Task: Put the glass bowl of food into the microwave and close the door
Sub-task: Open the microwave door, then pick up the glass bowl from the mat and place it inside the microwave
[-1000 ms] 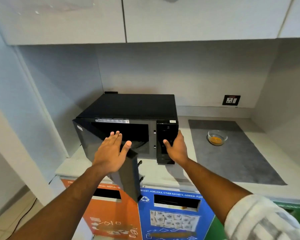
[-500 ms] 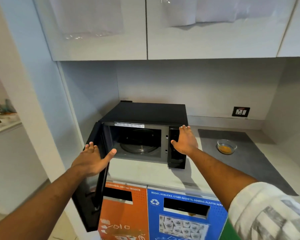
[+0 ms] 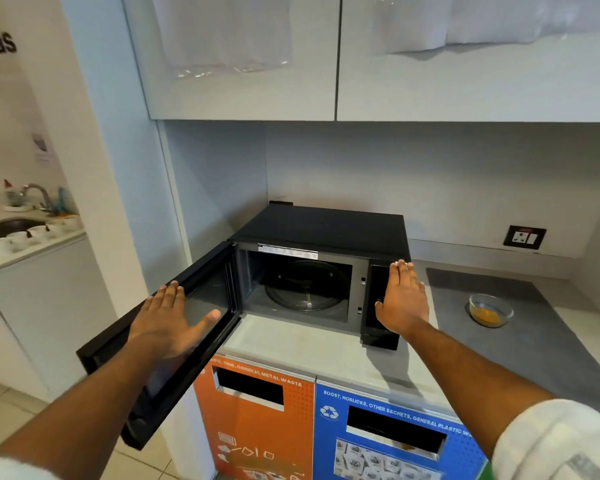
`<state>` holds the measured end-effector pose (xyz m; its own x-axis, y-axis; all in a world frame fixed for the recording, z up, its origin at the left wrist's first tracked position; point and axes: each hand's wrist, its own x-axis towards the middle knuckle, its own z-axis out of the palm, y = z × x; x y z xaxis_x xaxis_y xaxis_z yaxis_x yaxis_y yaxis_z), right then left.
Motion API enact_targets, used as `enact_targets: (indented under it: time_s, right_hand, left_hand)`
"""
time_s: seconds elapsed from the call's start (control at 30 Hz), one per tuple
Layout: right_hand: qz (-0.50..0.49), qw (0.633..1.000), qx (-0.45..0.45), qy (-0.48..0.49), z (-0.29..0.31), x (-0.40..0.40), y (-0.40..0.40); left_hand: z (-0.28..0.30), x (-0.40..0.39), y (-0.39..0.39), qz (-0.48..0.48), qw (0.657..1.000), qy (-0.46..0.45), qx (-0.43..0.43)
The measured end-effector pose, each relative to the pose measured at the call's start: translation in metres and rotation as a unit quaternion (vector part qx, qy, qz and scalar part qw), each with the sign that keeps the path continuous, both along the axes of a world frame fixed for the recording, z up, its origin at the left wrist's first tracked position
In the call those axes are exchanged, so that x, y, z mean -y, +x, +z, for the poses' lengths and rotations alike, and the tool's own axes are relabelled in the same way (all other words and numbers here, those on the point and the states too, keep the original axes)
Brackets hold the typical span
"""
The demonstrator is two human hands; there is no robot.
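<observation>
A black microwave [image 3: 326,225] stands on the counter with its door [image 3: 174,344] swung wide to the left. Inside, the glass turntable [image 3: 305,285] is bare. My left hand [image 3: 168,320] lies flat against the inner face of the door, fingers spread, holding nothing. Flat on the microwave's control panel rests my right hand [image 3: 404,299], also with nothing in it. The small glass bowl [image 3: 490,310] with orange food sits on a dark grey mat [image 3: 541,341], to the right of the microwave and apart from both hands.
Wall cabinets [image 3: 326,57] hang above the counter [image 3: 309,344]. Orange and blue waste bins [image 3: 326,431] stand below the counter's front edge. A wall socket [image 3: 524,237] is behind the mat. Far left is a sink [image 3: 11,225] with several cups.
The door has swung from almost shut to wide open, with my left hand following it leftward. My right hand stayed on the control panel. The view rose and shifted left.
</observation>
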<state>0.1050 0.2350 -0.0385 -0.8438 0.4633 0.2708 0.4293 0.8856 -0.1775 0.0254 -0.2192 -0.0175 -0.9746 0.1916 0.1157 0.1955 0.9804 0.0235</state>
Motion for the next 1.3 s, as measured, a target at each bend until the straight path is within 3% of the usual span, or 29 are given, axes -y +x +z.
enact_targets:
  time_s: [0.53, 0.7, 1.3]
  right_hand:
    - [0.028, 0.999, 0.028, 0.024, 0.016, 0.000, 0.014]
    - [0.046, 0.999, -0.011, -0.008, 0.013, 0.006, 0.044]
    - [-0.003, 0.979, -0.076, -0.191, -0.030, -0.069, 0.151]
  left_hand:
    - [-0.016, 0.013, -0.007, -0.024, 0.997, -0.054, -0.053]
    - [-0.016, -0.001, 0.001, -0.043, 0.996, -0.042, -0.063]
    - [-0.032, -0.234, 0.094, -0.225, 0.964, 0.138, -0.017]
